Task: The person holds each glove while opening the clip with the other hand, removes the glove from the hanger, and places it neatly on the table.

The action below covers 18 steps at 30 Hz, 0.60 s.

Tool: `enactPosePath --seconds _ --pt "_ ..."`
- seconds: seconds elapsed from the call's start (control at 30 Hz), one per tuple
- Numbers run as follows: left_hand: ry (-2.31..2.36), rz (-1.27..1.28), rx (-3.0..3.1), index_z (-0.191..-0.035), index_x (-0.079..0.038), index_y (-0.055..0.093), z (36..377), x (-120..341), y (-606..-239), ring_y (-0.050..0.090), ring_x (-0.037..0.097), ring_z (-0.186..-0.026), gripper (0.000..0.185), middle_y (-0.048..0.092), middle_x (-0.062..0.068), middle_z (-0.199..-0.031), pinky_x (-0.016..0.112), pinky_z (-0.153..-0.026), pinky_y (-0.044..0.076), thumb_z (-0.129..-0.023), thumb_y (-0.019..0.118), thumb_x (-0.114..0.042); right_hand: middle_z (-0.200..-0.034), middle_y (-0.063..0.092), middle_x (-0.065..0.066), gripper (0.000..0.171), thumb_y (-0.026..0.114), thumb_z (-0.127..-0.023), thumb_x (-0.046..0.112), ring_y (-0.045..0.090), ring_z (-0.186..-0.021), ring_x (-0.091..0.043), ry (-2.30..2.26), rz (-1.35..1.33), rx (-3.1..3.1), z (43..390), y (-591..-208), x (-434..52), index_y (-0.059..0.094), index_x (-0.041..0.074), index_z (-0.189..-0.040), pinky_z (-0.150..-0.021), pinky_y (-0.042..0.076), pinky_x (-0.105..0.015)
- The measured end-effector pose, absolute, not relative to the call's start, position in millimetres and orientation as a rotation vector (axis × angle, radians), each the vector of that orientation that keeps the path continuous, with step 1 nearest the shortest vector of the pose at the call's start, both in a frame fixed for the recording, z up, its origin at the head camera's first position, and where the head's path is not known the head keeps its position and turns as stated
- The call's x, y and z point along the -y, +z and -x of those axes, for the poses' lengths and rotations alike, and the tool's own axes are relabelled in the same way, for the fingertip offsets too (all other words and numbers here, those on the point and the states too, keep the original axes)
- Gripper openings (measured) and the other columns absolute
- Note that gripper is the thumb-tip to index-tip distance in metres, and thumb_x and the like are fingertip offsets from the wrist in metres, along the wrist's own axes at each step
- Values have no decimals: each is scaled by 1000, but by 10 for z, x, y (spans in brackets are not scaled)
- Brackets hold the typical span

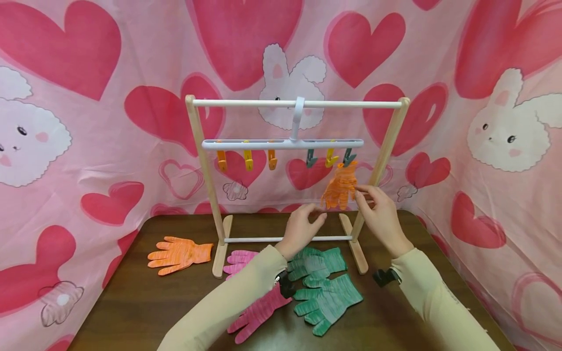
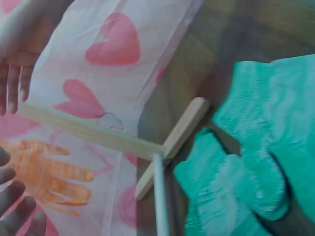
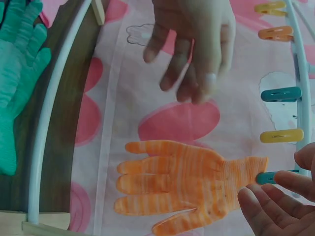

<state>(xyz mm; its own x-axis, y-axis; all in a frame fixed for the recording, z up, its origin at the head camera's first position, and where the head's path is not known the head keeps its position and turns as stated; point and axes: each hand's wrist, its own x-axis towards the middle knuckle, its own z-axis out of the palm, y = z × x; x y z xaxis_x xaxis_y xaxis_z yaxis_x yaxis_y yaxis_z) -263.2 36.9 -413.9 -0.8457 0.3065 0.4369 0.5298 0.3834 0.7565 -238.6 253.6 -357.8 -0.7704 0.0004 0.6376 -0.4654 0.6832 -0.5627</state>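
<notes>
Here a pink cloth backdrop [image 1: 79, 146] printed with hearts and rabbits wraps around a dark wooden table [image 1: 131, 302]. On the table stands a wooden drying rack [image 1: 206, 185] with a white top bar, and from that bar hangs a white clip hanger [image 1: 283, 143] carrying a row of orange, yellow and teal pegs. An orange glove [image 1: 340, 187] hangs fingers-down from the teal peg [image 1: 349, 157] at the hanger's right end, clipped by its cuff.

The right hand [image 1: 379, 214] is raised just beside the hanging orange glove, on its right side. Its fingers are straight and slightly apart; in the right wrist view the fingertips [image 3: 275, 196] lie close to the cuff and the peg, though whether they touch cannot be told. The left hand [image 1: 303, 226] hovers near the glove's lower left, fingers relaxed and loosely spread, holding nothing.

On the table, two green gloves [image 1: 327, 292] lie overlapping in front of the rack, under the person's forearms. Two pink gloves [image 1: 259, 314] lie partly hidden beneath the left sleeve. A second orange glove [image 1: 180, 253] lies flat to the left of the rack's left foot, well apart from both hands.
</notes>
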Motion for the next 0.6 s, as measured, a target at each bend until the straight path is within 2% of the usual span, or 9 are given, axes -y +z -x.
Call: enactPosePath --seconds 0.13,0.23,0.4,0.6 --pt "-1452 760 2393 -120 -10 75 2758 -407 -4093 67 26 -110 21 72 6 -117 39 -95 55 -103 67 -20 -113 70 -20 27 62 -104 13 71 -96 -36 995 -353 2277 2402 -3560 -2533 70 -2 -126 -76 41 -7" --pt "-1430 789 2405 -125 -8 73 2850 -420 -4085 66 29 -115 25 70 9 -125 41 -97 55 -103 65 -17 -113 70 -20 28 61 -105 15 71 -96 -36 997 -349 2281 2412 -3549 -2538 70 -2 -126 -77 41 -6" --pt "-1353 849 2421 -134 -4 69 2990 -452 -4053 60 31 -127 33 64 13 -138 46 -106 50 -104 61 -15 -114 70 -20 29 62 -105 15 70 -97 -36 1004 -340 2275 2414 -3539 -2550 70 -3 -126 -77 41 -5" --pt "-1317 885 2415 -136 -3 68 3079 -525 -3967 53 35 -134 34 58 18 -145 49 -111 45 -103 61 -10 -114 70 -20 28 62 -105 14 70 -96 -35 1011 -331 2264 2408 -3554 -2571 70 -3 -125 -76 42 -4"
